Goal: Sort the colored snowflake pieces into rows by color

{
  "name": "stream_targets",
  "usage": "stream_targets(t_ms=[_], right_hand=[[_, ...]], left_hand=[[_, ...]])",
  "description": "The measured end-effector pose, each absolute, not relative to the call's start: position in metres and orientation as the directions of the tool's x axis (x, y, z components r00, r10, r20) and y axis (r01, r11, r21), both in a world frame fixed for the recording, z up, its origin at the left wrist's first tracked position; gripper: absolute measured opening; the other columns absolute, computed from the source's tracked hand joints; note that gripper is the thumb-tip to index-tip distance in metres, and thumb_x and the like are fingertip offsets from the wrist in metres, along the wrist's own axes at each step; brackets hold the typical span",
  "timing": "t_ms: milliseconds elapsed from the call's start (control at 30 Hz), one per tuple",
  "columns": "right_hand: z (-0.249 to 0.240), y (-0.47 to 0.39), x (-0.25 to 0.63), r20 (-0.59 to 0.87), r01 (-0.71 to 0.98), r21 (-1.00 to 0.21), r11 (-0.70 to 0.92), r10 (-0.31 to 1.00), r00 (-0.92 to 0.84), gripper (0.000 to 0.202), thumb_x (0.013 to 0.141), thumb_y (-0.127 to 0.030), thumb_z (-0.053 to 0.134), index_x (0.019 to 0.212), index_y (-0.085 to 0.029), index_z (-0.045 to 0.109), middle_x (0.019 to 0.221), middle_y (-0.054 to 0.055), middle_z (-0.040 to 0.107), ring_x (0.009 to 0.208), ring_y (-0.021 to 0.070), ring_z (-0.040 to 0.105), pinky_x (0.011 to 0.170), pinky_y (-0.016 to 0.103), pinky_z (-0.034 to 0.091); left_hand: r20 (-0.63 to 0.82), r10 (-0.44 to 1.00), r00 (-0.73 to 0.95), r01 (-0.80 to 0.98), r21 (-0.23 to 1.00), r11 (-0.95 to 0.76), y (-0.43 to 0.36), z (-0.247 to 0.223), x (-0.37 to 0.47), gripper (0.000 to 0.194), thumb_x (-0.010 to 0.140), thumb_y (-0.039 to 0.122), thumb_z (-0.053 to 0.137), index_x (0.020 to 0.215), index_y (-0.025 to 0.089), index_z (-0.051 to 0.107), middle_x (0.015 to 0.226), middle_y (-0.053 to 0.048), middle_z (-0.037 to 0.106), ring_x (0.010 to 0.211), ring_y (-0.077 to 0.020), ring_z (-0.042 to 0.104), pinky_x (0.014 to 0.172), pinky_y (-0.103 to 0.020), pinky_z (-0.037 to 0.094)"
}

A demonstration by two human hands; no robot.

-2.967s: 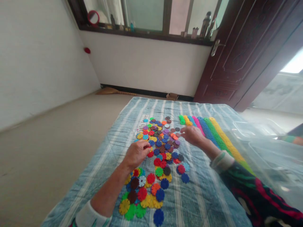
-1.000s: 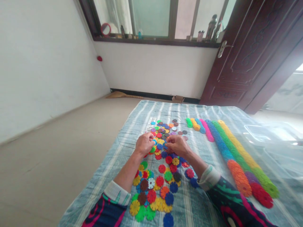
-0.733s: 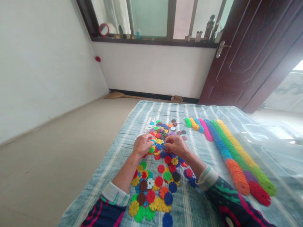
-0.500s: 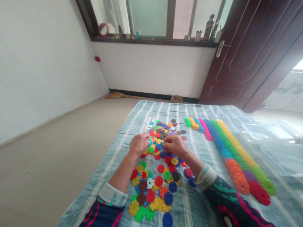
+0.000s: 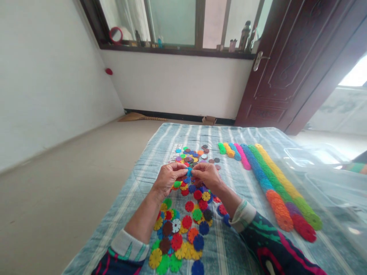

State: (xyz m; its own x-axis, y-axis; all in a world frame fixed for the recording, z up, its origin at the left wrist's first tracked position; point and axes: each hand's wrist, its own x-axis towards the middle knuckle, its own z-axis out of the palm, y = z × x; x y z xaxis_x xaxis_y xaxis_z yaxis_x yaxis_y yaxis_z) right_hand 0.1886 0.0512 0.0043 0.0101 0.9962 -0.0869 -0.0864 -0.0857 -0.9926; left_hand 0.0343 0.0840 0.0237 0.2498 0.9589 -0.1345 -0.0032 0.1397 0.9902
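My left hand (image 5: 171, 176) and my right hand (image 5: 207, 175) meet above a scatter of notched plastic discs. Between their fingertips is a light blue disc (image 5: 189, 172), pinched from both sides; whether it is one disc or more I cannot tell. Loose discs in many colours spread over the cloth beneath and in front of my hands, among them a white disc (image 5: 176, 225), a red disc (image 5: 176, 241) and a dark blue disc (image 5: 197, 243). My wrists and fingers hide part of the pile.
Long rows of stacked discs (image 5: 254, 168) lie to the right on the striped cloth (image 5: 134, 214), with shorter rows (image 5: 229, 149) beside their far ends. Clear plastic containers (image 5: 311, 158) stand at the right edge. A dark red door (image 5: 275, 76) is beyond the bed-like surface.
My hands have come together, and the light blue disc that was at my left fingers is now between both hands. The view has shifted slightly to the right.
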Motion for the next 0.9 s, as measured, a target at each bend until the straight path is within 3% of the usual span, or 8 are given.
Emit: stream_targets(t_ms=[267, 433, 533, 600, 633, 700, 767, 900], right_hand=[[0.008, 0.052, 0.197, -0.123, -0.102, -0.987, -0.123, 0.992, -0.009, 0.021, 0.068, -0.035, 0.068, 0.077, -0.016, 0.063, 0.053, -0.004, 0.061, 0.043, 0.0107, 0.056, 0.044, 0.021, 0.044], [0.012, 0.051, 0.206, -0.106, 0.047, -0.993, -0.105, 0.994, -0.018, 0.011, 0.074, -0.029, 0.063, 0.073, -0.018, 0.06, 0.05, -0.005, 0.059, 0.044, 0.01, 0.056, 0.042, 0.018, 0.041], [0.016, 0.053, 0.226, -0.065, 0.249, -0.968, -0.041, 0.994, -0.088, 0.008, 0.077, -0.025, 0.06, 0.075, -0.018, 0.063, 0.053, -0.004, 0.06, 0.044, 0.0099, 0.056, 0.043, 0.018, 0.04], [0.02, 0.057, 0.253, -0.012, 0.515, -0.857, 0.027, 0.997, -0.071, 0.009, 0.077, -0.022, 0.059, 0.074, -0.017, 0.066, 0.056, -0.003, 0.061, 0.048, 0.0101, 0.057, 0.046, 0.019, 0.041], [0.021, 0.06, 0.27, 0.03, 0.671, -0.74, 0.047, 0.999, -0.037, 0.01, 0.077, -0.021, 0.059, 0.075, -0.017, 0.068, 0.061, -0.001, 0.064, 0.055, 0.0107, 0.059, 0.051, 0.019, 0.042], [0.022, 0.066, 0.307, 0.068, 0.91, -0.407, -0.08, 0.991, 0.118, 0.013, 0.08, -0.025, 0.059, 0.08, -0.02, 0.072, 0.074, 0.001, 0.069, 0.072, 0.0133, 0.064, 0.061, 0.02, 0.044], [0.022, 0.071, 0.342, 0.064, 0.933, -0.309, -0.183, 0.975, 0.213, 0.015, 0.079, -0.021, 0.059, 0.083, -0.019, 0.074, 0.085, 0.006, 0.071, 0.085, 0.0185, 0.065, 0.068, 0.023, 0.045], [0.019, 0.076, 0.382, 0.039, 0.935, -0.208, -0.288, 0.953, 0.302, 0.02, 0.079, -0.018, 0.057, 0.088, -0.018, 0.075, 0.088, 0.01, 0.072, 0.089, 0.024, 0.066, 0.069, 0.027, 0.044]], left_hand=[[-0.114, 0.954, 0.279, 0.007, 0.993, 0.116, 0.083, 0.02, 0.043, 0.03, 0.057, 0.034, 0.077, 0.079, 0.014, 0.072, 0.068, -0.001, 0.07, 0.061, -0.0124, 0.063, 0.063, -0.025, 0.053], [-0.109, 0.933, 0.344, 0.012, 0.994, 0.112, 0.079, 0.015, 0.049, 0.032, 0.06, 0.037, 0.075, 0.082, 0.015, 0.072, 0.071, -0.002, 0.071, 0.066, -0.0158, 0.066, 0.069, -0.029, 0.055], [-0.113, 0.929, 0.353, 0.064, 0.993, 0.097, 0.077, 0.014, 0.053, 0.031, 0.056, 0.032, 0.077, 0.082, 0.015, 0.072, 0.071, -0.001, 0.072, 0.067, -0.0162, 0.067, 0.07, -0.028, 0.055], [-0.1, 0.941, 0.323, 0.101, 0.992, 0.071, 0.076, 0.015, 0.054, 0.032, 0.056, 0.033, 0.076, 0.083, 0.015, 0.072, 0.073, -0.002, 0.073, 0.068, -0.0173, 0.068, 0.066, -0.027, 0.055], [-0.088, 0.951, 0.297, 0.12, 0.991, 0.054, 0.076, 0.016, 0.054, 0.032, 0.058, 0.034, 0.075, 0.083, 0.016, 0.072, 0.073, -0.002, 0.073, 0.067, -0.0176, 0.068, 0.064, -0.027, 0.054], [-0.054, 0.967, 0.247, 0.161, 0.987, 0.014, 0.077, 0.017, 0.053, 0.028, 0.06, 0.035, 0.073, 0.081, 0.015, 0.071, 0.069, -0.001, 0.072, 0.065, -0.0172, 0.068, 0.063, -0.026, 0.054], [-0.017, 0.976, 0.219, 0.207, 0.978, -0.03, 0.078, 0.018, 0.051, 0.024, 0.062, 0.034, 0.07, 0.077, 0.015, 0.071, 0.063, 0.0, 0.07, 0.062, -0.0164, 0.067, 0.064, -0.026, 0.053], [0.03, 0.976, 0.216, 0.281, 0.955, -0.092, 0.081, 0.014, 0.051, 0.02, 0.064, 0.033, 0.067, 0.074, 0.016, 0.07, 0.058, 0.001, 0.067, 0.06, -0.0162, 0.066, 0.059, -0.024, 0.051]])
